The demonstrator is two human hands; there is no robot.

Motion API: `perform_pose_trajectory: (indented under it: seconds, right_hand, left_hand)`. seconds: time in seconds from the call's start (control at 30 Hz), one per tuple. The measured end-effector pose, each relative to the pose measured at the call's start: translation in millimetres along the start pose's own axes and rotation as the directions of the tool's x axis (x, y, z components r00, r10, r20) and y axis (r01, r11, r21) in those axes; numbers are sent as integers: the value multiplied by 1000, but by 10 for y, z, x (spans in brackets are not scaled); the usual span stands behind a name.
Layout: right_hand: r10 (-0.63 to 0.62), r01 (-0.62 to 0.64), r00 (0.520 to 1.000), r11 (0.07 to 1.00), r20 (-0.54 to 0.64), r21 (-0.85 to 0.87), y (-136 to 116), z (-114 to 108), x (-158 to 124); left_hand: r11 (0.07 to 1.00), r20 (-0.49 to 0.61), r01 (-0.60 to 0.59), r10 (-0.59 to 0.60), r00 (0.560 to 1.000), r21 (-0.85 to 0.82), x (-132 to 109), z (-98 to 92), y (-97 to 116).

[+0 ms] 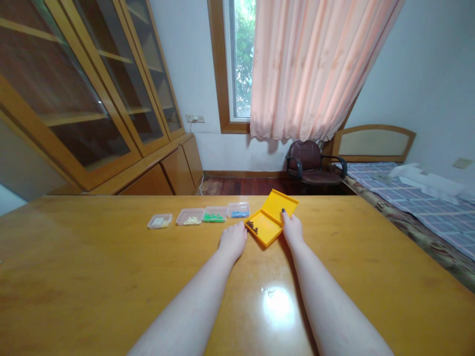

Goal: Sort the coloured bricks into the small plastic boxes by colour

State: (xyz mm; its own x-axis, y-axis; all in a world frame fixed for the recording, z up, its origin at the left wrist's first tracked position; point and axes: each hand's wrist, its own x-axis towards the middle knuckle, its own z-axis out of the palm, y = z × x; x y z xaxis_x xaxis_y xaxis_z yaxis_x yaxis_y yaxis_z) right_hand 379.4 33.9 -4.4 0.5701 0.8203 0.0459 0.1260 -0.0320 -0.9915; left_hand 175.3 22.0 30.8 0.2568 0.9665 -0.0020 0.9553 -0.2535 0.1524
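A yellow hinged box (267,230) stands opened and turned at an angle, with small dark brown pieces (252,227) gathered in its left corner. My right hand (292,228) grips the box at its right side near the hinge, the thumb lying against the raised lid (281,201). At the box's left corner is my left hand (233,241), fingers curled; what they hold, if anything, is hidden. Left of the box stand clear plastic boxes: one with blue pieces (240,214), one with green pieces (214,217), one with cream pieces (192,220).
Further left on the wooden table (92,277) is a small clear box (160,221) with pale contents. Beyond the table are a brown armchair (309,160), a bed (415,193) at right and a glass-fronted cabinet (111,84) at left.
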Motion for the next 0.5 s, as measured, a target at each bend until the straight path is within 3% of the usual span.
perform_pose_trajectory:
  seconds: [0.3, 0.5]
  right_hand:
    - [4, -4, 1000, 1000, 6, 0, -20, -2, -13]
    - [2, -2, 1000, 1000, 18, 7, 9, 14, 9]
  left_hand:
    - [1000, 31, -1, 1, 1000, -22, -5, -28, 5]
    - [1000, -7, 3, -3, 1000, -18, 5, 9, -7]
